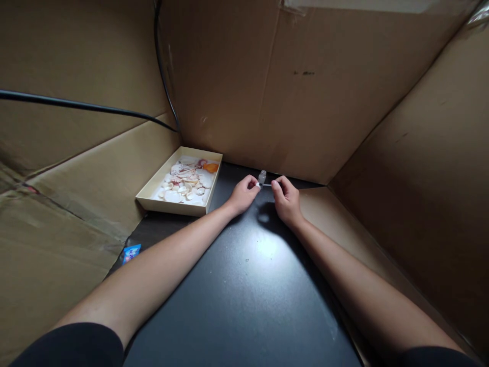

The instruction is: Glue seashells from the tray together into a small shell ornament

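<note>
A: The fingers of both hands are closed in a pinch: the right hand (pixel 286 200) grips a thin stick (pixel 267 185), and the left hand (pixel 243 195) what looks like a small white piece (pixel 258 185).

B: Where exactly is that stick?

A: Between the hands, near the far end of the dark table (pixel 229 295), roughly level and pointing at the left fingertips. Whether its tip touches the piece, I can't tell.

B: How would you work it?

A: Brace both hands on the table, move only the right fingers and pinch lightly; things that slight could slip.

B: What's around?

A: Cardboard walls (pixel 225 81) close in ahead and on both sides, with a black cable (pixel 91 107) at the left. Below it stands a shallow tray (pixel 173 207) of shells (pixel 187 189), then a blue packet (pixel 132 252) beside the left forearm (pixel 175 257).

B: Anything in the way?

A: The little bottle (pixel 262 176), upright just behind the fingertips. A careless push forward might tip it.
</note>
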